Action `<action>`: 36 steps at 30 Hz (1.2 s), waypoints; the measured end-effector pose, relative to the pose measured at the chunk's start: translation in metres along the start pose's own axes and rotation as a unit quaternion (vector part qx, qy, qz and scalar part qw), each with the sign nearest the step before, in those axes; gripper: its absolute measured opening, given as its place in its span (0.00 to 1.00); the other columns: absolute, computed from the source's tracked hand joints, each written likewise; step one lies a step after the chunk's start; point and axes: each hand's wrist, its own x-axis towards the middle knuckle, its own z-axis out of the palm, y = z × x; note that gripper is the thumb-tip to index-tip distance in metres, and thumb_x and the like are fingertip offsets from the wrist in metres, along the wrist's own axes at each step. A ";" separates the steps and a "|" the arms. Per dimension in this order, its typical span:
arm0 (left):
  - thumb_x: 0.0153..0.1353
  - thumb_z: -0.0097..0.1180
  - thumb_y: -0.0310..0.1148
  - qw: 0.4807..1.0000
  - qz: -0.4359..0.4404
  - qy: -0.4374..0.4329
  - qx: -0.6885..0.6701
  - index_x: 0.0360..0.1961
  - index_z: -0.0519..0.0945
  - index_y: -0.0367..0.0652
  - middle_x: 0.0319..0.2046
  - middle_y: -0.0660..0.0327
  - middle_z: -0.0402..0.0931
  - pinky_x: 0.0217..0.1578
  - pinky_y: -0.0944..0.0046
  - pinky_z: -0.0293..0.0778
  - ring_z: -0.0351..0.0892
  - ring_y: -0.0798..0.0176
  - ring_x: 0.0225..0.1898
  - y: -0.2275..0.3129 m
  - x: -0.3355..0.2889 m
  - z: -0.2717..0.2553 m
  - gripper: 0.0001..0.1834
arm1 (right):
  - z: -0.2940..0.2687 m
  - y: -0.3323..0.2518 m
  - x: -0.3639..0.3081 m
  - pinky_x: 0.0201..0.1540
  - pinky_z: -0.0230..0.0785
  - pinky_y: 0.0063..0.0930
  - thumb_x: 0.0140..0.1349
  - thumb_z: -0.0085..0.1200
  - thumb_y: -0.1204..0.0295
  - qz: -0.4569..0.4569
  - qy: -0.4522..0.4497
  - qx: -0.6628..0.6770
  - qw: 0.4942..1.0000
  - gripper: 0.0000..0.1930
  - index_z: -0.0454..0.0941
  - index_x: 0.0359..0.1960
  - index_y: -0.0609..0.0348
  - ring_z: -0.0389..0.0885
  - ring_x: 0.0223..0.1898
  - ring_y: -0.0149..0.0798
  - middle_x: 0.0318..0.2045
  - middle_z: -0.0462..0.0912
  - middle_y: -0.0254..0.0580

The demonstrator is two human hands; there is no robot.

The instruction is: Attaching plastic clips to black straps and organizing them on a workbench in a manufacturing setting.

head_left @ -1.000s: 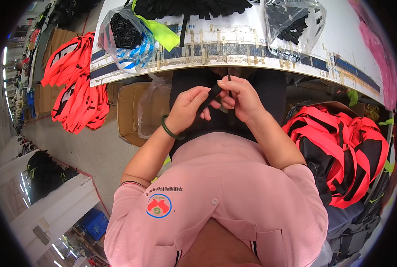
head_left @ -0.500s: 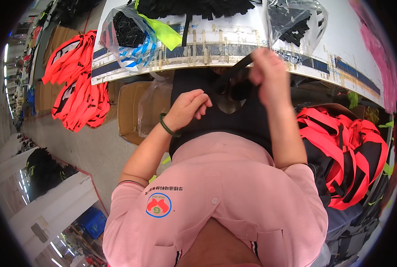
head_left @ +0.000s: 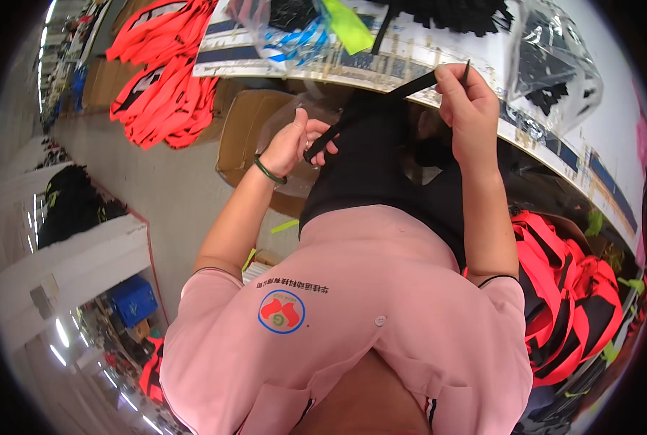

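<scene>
A black strap [head_left: 414, 85] runs slantwise in front of me, crossing above my dark trousers [head_left: 367, 159]. My right hand [head_left: 470, 105] pinches its upper part at the table edge, and a short pointed end sticks up past the fingers. Lower and to the left, my left hand [head_left: 287, 147] has its fingers loosely curled about the other end, thumb raised. A green bangle [head_left: 271, 170] circles the left wrist. Beyond the hands, a pile of black strips [head_left: 454, 13] lies on the white table [head_left: 429, 54].
Clear plastic bags [head_left: 555, 61] with black pieces and a neon yellow strip [head_left: 349, 27] rest on the table. Red-and-black fabric pieces [head_left: 574, 304] are heaped at my right; bright red ones [head_left: 167, 105] hang at the far left. A cardboard box [head_left: 247, 134] stands below the table.
My left hand has opened from a closed curl and now has the strap's lower end across its fingers. The right hand has drawn the strap out straighter. The whole view has shifted.
</scene>
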 end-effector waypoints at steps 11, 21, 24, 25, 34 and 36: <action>0.61 0.42 0.59 0.917 -0.032 0.286 0.275 0.42 0.78 0.38 0.38 0.57 0.78 0.46 0.66 0.68 0.75 0.67 0.42 -0.094 -0.005 -0.130 0.32 | 0.050 0.051 -0.016 0.32 0.63 0.15 0.58 0.55 0.73 0.036 -0.229 -0.133 0.964 0.11 0.75 0.41 0.64 0.67 0.28 0.20 0.24 0.72 0.28; 0.59 0.56 0.34 0.962 0.218 0.055 0.153 0.41 0.75 0.37 0.32 0.63 0.77 0.30 0.73 0.73 0.76 0.73 0.30 0.073 0.067 0.033 0.13 | 0.014 0.096 -0.036 0.31 0.67 0.17 0.58 0.54 0.75 0.108 -0.200 -0.124 0.966 0.07 0.74 0.36 0.64 0.73 0.27 0.23 0.25 0.76 0.33; 0.57 0.58 0.38 0.950 0.285 0.120 0.048 0.37 0.74 0.37 0.26 0.62 0.76 0.23 0.74 0.72 0.75 0.72 0.22 0.122 0.133 0.053 0.14 | 0.018 0.094 -0.047 0.31 0.67 0.17 0.58 0.54 0.74 0.096 -0.204 -0.125 0.966 0.07 0.74 0.36 0.64 0.73 0.27 0.22 0.25 0.76 0.32; 0.56 0.59 0.40 0.956 0.256 0.137 0.028 0.37 0.74 0.37 0.25 0.62 0.75 0.21 0.74 0.70 0.74 0.71 0.20 0.138 0.152 0.060 0.16 | 0.015 0.095 -0.049 0.31 0.67 0.17 0.58 0.54 0.74 0.103 -0.205 -0.124 0.965 0.07 0.75 0.36 0.64 0.73 0.27 0.23 0.25 0.77 0.33; 0.57 0.59 0.35 0.935 0.272 0.204 0.100 0.34 0.75 0.38 0.26 0.60 0.78 0.15 0.73 0.67 0.75 0.70 0.17 0.166 0.207 0.081 0.12 | -0.020 0.078 -0.056 0.31 0.67 0.19 0.59 0.52 0.72 0.118 -0.159 -0.168 0.966 0.07 0.76 0.34 0.64 0.74 0.27 0.24 0.25 0.77 0.33; 0.58 0.58 0.35 0.949 0.248 0.175 0.086 0.35 0.75 0.38 0.29 0.58 0.78 0.18 0.72 0.71 0.77 0.68 0.19 0.163 0.205 0.076 0.11 | -0.025 0.081 -0.054 0.31 0.67 0.19 0.59 0.52 0.72 0.136 -0.157 -0.153 0.966 0.07 0.76 0.34 0.64 0.74 0.27 0.24 0.25 0.77 0.33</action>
